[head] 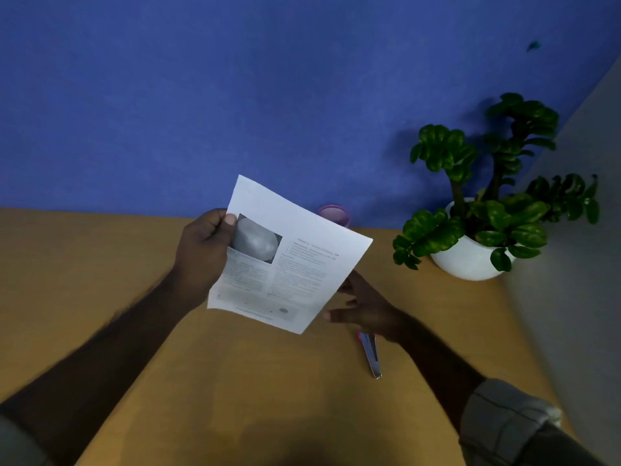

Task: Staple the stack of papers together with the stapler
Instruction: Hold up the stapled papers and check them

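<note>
My left hand (205,250) holds a stack of printed white papers (295,264) by its left edge, lifted above the wooden desk and tilted. The thumb presses on a grey round picture on the top page. My right hand (366,304) hovers just right of the papers' lower right edge, fingers spread, holding nothing. A pink and silver stapler (370,354) lies flat on the desk just below my right hand, partly covered by the wrist.
A wooden desk (134,297) meets a blue wall behind it. A green plant in a white pot (467,260) stands at the back right. A pink cup (334,215) peeks out behind the papers. A grey partition (571,264) bounds the right side.
</note>
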`<state>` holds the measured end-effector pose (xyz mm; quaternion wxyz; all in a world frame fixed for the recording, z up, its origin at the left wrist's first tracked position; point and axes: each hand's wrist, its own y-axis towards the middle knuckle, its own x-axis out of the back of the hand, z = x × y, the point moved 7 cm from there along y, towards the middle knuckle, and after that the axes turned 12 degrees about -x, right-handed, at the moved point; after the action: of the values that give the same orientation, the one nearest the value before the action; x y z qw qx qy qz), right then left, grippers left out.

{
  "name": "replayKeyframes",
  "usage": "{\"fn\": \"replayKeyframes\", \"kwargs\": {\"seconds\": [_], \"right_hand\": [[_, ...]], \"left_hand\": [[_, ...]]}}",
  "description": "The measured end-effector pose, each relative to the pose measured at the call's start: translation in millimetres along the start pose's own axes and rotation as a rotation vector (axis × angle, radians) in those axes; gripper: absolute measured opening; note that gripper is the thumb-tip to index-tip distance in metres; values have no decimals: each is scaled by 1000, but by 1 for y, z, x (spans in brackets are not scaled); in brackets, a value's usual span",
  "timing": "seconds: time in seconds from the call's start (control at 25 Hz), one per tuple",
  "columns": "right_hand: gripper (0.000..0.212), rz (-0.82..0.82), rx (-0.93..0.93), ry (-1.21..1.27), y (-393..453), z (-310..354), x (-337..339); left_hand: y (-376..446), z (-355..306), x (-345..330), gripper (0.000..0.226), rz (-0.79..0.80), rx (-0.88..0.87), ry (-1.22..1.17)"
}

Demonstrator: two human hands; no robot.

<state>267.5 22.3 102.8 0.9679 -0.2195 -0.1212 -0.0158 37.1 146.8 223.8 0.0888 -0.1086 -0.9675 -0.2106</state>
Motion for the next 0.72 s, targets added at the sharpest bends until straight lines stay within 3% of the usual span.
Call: {"fn": "replayKeyframes", "kwargs": {"seconds": [0.12, 0.32, 0.44, 0.6, 0.72], "right_hand": [[62, 120, 160, 158, -5, 41, -14], [35, -95, 126, 408, 19, 27, -15], [33, -183, 100, 446, 29, 28, -13], [30, -253, 39, 391, 47, 30, -10], [27, -287, -65, 260, 64, 27, -15]], "left_hand": [[11, 5, 1, 26, -37, 49, -96], [26, 21, -1, 22, -103, 158, -187], [25, 47, -10, 22, 78, 209, -187], [-16, 105, -20, 24, 286, 513, -285], [-32, 140, -17, 36, 300, 596, -421]]}}
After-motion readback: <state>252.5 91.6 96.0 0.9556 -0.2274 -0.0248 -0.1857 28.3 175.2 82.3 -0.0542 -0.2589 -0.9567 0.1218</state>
